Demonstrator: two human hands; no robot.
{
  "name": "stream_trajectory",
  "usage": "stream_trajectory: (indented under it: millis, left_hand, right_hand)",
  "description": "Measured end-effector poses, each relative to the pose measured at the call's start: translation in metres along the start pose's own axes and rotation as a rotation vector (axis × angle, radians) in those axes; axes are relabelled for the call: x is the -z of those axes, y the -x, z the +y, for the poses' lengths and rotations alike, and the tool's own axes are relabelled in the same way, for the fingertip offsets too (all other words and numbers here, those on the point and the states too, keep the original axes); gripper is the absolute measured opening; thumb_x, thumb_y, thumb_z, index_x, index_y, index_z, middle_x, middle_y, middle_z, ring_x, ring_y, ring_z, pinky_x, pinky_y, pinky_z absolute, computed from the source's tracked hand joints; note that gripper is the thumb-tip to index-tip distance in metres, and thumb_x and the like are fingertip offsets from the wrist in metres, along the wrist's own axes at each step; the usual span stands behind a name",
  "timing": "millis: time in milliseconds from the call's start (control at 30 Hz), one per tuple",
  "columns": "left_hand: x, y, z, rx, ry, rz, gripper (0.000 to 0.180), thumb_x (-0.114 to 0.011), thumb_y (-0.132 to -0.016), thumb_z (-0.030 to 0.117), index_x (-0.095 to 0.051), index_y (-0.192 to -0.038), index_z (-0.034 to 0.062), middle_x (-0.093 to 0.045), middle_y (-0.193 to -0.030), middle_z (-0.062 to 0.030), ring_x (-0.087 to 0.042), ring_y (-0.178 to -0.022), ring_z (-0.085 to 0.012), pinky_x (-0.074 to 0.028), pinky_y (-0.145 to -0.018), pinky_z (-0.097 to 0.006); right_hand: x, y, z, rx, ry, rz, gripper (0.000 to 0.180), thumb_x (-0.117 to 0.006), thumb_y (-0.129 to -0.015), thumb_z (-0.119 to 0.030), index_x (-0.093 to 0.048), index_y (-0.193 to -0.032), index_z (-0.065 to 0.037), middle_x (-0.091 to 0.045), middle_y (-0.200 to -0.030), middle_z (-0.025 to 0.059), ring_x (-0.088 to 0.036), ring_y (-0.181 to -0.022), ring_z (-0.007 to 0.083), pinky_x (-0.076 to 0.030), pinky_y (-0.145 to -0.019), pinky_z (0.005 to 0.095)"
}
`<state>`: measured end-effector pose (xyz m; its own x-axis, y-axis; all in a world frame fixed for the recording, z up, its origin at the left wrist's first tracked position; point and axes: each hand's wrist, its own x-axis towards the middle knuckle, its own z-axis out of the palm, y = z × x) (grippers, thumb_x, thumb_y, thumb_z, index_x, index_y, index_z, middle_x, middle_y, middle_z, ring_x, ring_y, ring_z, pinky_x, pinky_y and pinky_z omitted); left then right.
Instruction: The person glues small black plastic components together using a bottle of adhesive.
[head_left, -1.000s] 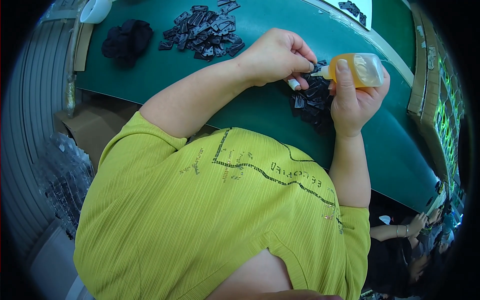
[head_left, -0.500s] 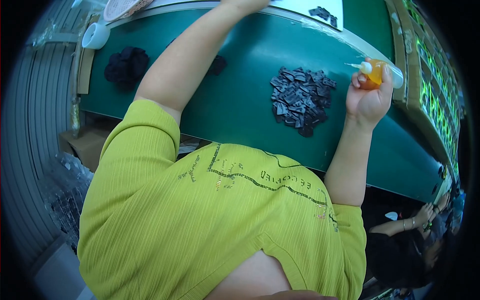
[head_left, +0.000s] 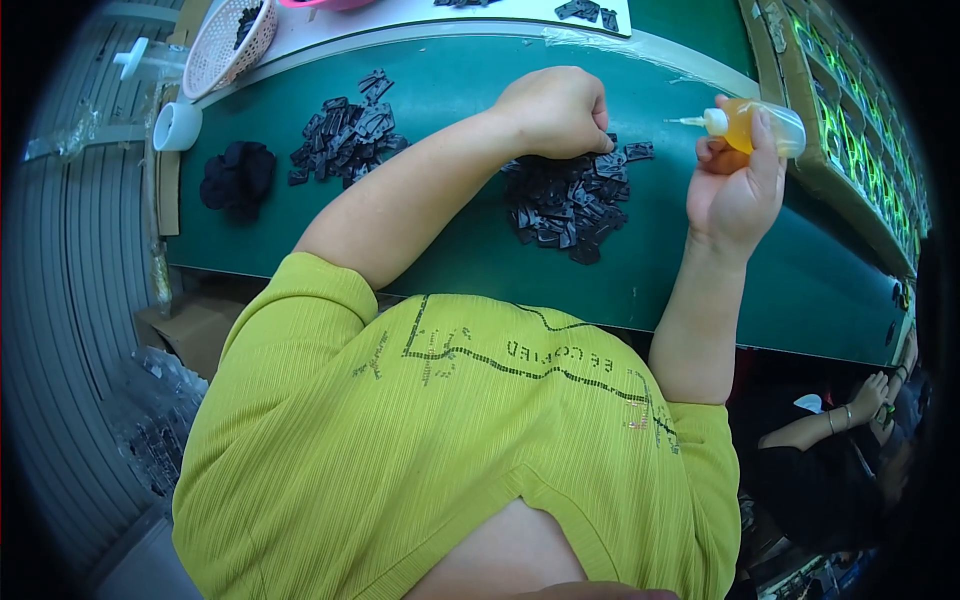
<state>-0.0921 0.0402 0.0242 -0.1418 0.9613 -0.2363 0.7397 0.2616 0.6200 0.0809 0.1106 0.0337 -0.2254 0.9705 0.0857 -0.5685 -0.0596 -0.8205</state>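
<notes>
My left hand (head_left: 553, 113) is closed in a pinch at the far edge of a pile of small flat black plastic pieces (head_left: 572, 205). A dark piece shows at its fingertips, partly hidden by the fingers. To the right, my right hand (head_left: 735, 195) wraps round a clear squeeze bottle (head_left: 745, 125) with orange liquid in it. The bottle lies tilted sideways, its thin needle nozzle pointing left. Beyond my left forearm lies a second heap of black pieces (head_left: 345, 135) on the green table (head_left: 440, 240).
A bunched black cloth (head_left: 238, 178) and a white roll (head_left: 178, 127) lie at the left. A pink basket (head_left: 228, 50) and white board (head_left: 400, 28) are at the far side. Boxes (head_left: 835, 130) line the right edge. Another person's arm (head_left: 825, 425) shows lower right.
My left hand has come back from the far board to the near pile, uncovering the left heap. The right hand keeps the bottle at nearly the same place. The view has shifted slightly.
</notes>
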Motion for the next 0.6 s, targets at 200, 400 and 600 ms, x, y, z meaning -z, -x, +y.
stream_trajectory:
  millis: [200,400,600]
  left_hand:
    - [-0.002,0.005,-0.013,0.019,0.497,0.022,0.021,-0.075,-0.077,0.015,-0.065,-0.089,0.0012,-0.065,-0.075,-0.006,-0.062,-0.067,-0.013,-0.05,-0.059,-0.026]
    - [-0.006,0.004,-0.017,0.078,0.943,-0.134,0.023,-0.068,-0.083,0.006,-0.061,-0.102,-0.0034,-0.065,-0.077,-0.0061,-0.063,-0.063,-0.0096,-0.052,-0.057,-0.02]
    - [-0.002,0.003,-0.014,0.128,0.952,-0.17,0.021,-0.065,-0.083,0.005,-0.061,-0.102,-0.0036,-0.065,-0.077,-0.0061,-0.065,-0.063,-0.0112,-0.053,-0.058,-0.02]
  right_hand:
    - [0.005,0.016,-0.009,0.176,0.183,-0.058,0.028,-0.065,-0.089,-0.016,-0.049,-0.108,-0.004,-0.064,-0.091,0.0122,-0.061,-0.07,0.0156,-0.047,-0.052,0.0242]
    - [0.004,0.02,0.022,0.326,0.417,-0.203,0.04,-0.068,-0.087,-0.012,-0.041,-0.114,-0.003,-0.06,-0.09,0.0081,-0.058,-0.065,0.0096,-0.047,-0.055,0.0195]
    - [0.008,0.01,0.031,0.358,0.511,-0.241,0.037,-0.068,-0.087,-0.013,-0.042,-0.112,-0.004,-0.059,-0.092,0.0069,-0.058,-0.069,0.0088,-0.048,-0.057,0.019]
